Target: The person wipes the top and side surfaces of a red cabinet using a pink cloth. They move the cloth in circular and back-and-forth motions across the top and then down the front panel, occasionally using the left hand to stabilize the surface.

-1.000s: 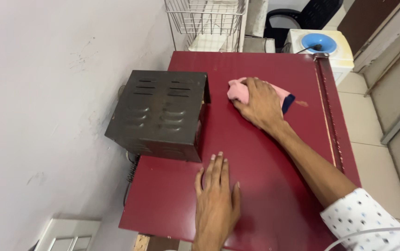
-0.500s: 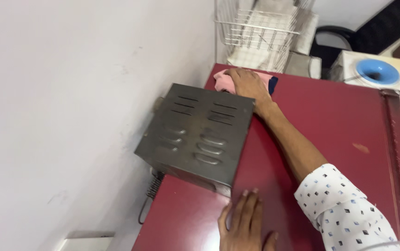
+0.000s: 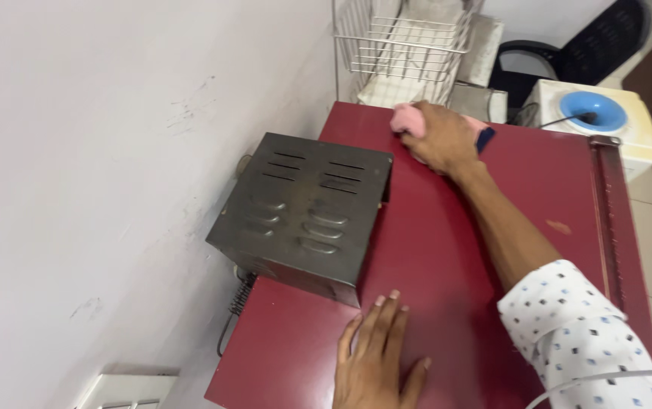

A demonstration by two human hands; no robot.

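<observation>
My right hand (image 3: pixel 441 136) presses a pink cloth (image 3: pixel 405 120) with a dark blue edge onto the far end of a dark red metal top (image 3: pixel 447 250), close to its back edge. Most of the cloth is hidden under the fingers. My left hand (image 3: pixel 377 357) lies flat, fingers together, on the near part of the same red top, just below the front corner of a dark grey metal box (image 3: pixel 303 208) with vent slots. The box stands on the left side of the top, against the white wall.
A white wire basket (image 3: pixel 401 42) stands behind the red top. A white water dispenser with a blue funnel top (image 3: pixel 595 113) is at the back right, a dark chair behind it. A coiled cable (image 3: pixel 241 294) hangs beside the box. Tiled floor lies right.
My right hand slid the pink cloth from the middle of the red top to its far edge, then slightly right. My left hand stayed flat near the front.
</observation>
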